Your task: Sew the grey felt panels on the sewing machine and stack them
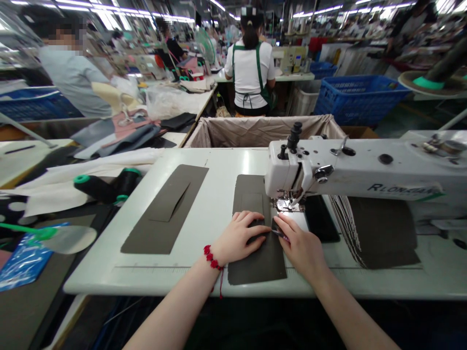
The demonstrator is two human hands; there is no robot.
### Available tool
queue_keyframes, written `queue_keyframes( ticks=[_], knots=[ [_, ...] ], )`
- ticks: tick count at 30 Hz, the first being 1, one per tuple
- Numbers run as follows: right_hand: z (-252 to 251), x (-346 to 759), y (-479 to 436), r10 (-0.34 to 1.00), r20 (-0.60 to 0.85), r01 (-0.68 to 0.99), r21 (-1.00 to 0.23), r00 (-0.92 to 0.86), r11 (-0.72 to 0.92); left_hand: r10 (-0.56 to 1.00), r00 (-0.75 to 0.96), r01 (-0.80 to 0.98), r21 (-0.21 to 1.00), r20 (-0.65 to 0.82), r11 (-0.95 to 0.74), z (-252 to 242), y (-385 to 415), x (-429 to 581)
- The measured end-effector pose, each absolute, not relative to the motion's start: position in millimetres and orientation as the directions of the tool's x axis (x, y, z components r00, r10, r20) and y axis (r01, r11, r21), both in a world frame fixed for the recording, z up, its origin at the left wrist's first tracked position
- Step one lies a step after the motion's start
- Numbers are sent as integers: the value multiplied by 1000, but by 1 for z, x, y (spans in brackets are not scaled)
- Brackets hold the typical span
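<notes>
A dark grey-brown panel (255, 265) with a rectangular patch (251, 200) on it lies left of the needle area of a white sewing machine (350, 167). My left hand (242, 236), a red bracelet at its wrist, rests on this panel with fingers spread. Close beside it, at the panel's right edge, my right hand (301, 248) is closed around a small dark pointed tool (280, 234). The tool's tip points left, near my left fingertips; its kind is mostly hidden by my fingers. The presser foot (291, 204) is just beyond my right hand.
Another panel (146, 236) with a gaping patch lies to the left. A stack of panels (386, 233) sits under the machine arm. Black thread cones (97, 188) stand left of the table. Behind are a cloth-lined bin (262, 127), a blue crate (359, 95) and a seated person (251, 68).
</notes>
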State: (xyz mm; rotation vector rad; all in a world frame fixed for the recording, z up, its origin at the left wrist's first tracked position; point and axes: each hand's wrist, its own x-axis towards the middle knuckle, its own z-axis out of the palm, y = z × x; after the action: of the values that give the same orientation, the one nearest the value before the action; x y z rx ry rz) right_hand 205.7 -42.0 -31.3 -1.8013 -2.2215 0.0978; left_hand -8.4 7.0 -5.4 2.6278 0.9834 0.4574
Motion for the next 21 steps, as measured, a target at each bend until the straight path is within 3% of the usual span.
queue_keyframes(
  ticks=[21],
  knots=[
    [-33,208,-41,963,190,933,-268,-193,240,705,683,609,386,191,-693,-12,10,-6]
  ],
)
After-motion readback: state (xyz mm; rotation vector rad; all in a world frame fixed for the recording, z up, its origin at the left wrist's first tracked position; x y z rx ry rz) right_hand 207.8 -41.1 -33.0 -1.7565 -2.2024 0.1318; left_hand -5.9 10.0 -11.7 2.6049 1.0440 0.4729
